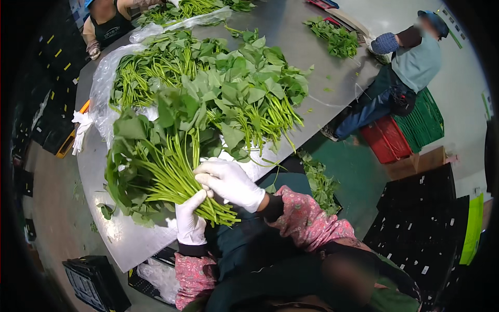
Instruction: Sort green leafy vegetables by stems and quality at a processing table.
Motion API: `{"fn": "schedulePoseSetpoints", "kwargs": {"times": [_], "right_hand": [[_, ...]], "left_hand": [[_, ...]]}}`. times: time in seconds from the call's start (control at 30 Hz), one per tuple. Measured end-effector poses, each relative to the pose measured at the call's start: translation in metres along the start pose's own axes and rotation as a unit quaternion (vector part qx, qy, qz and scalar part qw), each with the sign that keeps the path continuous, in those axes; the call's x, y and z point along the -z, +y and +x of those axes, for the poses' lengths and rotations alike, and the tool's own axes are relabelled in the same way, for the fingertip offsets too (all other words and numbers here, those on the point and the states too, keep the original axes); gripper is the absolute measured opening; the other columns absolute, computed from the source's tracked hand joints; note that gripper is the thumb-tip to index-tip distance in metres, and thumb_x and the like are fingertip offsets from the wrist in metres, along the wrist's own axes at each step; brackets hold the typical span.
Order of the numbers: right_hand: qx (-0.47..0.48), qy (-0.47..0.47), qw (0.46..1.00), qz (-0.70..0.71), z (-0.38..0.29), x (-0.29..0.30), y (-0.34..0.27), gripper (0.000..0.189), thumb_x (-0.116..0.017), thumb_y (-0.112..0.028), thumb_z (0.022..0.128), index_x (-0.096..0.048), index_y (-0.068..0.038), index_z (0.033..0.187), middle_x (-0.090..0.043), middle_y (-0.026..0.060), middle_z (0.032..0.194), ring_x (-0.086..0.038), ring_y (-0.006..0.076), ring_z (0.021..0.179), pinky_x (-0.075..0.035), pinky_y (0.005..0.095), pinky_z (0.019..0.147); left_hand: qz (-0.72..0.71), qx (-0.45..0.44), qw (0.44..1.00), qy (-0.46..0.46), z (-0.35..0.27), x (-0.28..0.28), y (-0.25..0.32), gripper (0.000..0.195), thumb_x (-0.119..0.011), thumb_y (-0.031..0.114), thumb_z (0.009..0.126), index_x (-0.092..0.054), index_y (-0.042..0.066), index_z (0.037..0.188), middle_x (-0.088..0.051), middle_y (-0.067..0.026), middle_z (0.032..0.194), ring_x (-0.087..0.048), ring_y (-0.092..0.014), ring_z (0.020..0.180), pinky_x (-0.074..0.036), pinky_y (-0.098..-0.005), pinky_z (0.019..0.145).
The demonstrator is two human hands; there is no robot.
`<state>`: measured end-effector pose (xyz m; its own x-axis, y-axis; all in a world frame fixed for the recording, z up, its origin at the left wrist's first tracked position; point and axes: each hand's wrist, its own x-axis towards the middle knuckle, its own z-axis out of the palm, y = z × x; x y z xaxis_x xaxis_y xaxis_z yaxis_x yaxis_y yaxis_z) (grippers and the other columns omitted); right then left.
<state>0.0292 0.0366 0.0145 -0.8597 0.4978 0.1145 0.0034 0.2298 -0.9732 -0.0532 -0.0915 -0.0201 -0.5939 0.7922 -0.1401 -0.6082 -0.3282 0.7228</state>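
Observation:
A large bunch of leafy green stems, which look like sweet potato greens, is held over the near edge of the metal table. My left hand, in a white glove, grips the bunch from below near the cut ends, thumb across the stems. My right hand, also gloved in white, reaches over from the right with curled fingers pinching stems at the bunch's side. Its fingertips almost meet my left thumb. Just beyond lies a heap of the same greens, leaves up, stems pointing towards me and to the right.
Clear plastic sheeting lies along the metal table's left side, near a white glove. One co-worker stands at right, another at far left. Crates and a tray of greens are on the right.

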Motion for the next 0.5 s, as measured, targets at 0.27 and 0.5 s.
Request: {"fn": "schedulePoseSetpoints", "kwargs": {"times": [0.27, 0.5], "right_hand": [[-0.093, 0.296, 0.864, -0.396, -0.032, 0.087, 0.06, 0.027, -0.063, -0.033, 0.088, -0.068, -0.008, 0.095, -0.069, 0.0106, 0.082, -0.067, 0.0272, 0.074, -0.051, 0.0383, 0.066], [-0.157, 0.261, 0.904, -0.301, -0.022, 0.106, 0.09, 0.024, -0.062, -0.028, 0.09, -0.064, -0.006, 0.098, -0.071, 0.008, 0.082, -0.067, 0.0207, 0.064, -0.049, 0.0337, 0.056]], "left_hand": [[-0.221, 0.169, 0.956, 0.09, 0.024, 0.026, -0.018, 0.017, -0.06, 0.003, 0.084, -0.061, 0.002, 0.1, -0.063, -0.0078, 0.086, -0.06, -0.021, 0.08, -0.051, -0.0339, 0.08], [-0.194, 0.139, 0.968, 0.076, 0.012, 0.001, 0.0, 0.016, -0.06, 0.007, 0.084, -0.06, 0.003, 0.1, -0.06, -0.0055, 0.083, -0.057, -0.019, 0.078, -0.048, -0.033, 0.077]]}}
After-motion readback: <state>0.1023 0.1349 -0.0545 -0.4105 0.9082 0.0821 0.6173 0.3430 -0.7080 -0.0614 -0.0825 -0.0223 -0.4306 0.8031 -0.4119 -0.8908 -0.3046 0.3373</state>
